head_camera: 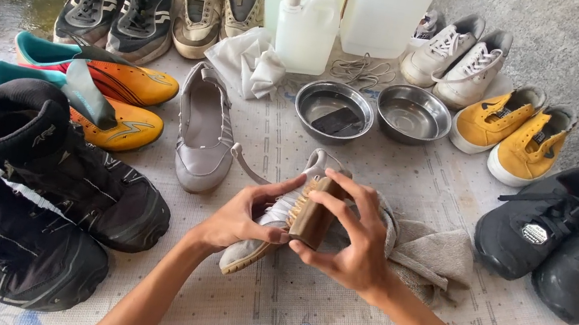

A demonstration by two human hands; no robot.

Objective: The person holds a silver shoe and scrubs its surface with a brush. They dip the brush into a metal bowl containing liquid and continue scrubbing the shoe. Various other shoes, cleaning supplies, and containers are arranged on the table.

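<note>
Grey flat shoe (271, 223) lies between both hands over the patterned tablecloth (262, 316). Left hand (240, 217) clasps its side; right hand (351, 241) is closed on a wooden scrub brush (313, 214) pressed against it. Beyond the fingers sit 2 steel bowls (371, 113).

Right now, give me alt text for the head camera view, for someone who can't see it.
The left hand steadies a grey flat shoe while the right hand presses a wooden brush against it, over a patterned tablecloth. Pairs of shoes, two metal bowls and plastic jugs surround them.
</note>
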